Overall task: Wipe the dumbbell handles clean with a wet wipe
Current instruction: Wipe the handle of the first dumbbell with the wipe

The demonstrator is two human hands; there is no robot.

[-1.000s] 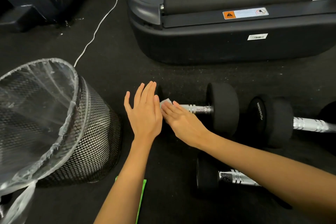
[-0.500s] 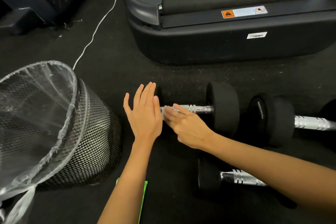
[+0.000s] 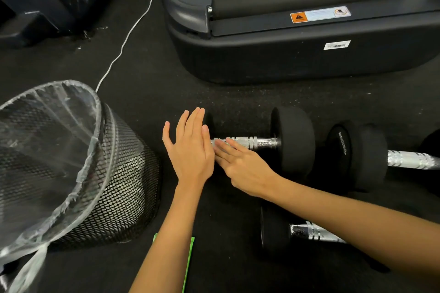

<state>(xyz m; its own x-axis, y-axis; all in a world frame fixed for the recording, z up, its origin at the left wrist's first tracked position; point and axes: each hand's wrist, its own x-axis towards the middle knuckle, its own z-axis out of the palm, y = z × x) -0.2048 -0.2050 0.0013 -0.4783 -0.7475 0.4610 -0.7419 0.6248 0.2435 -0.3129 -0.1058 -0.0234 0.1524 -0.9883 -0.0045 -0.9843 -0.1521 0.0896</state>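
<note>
Looks like a gym: black rubber floor, chrome-handled dumbbells at centre and right, probably a treadmill base across the top, mesh bin at left.

I count three dumbbells: one at frame centre under my two hands, left and right, one at right, one lower right. One mesh bin, one treadmill, one white cable.

Bin left of dumbbell
</note>
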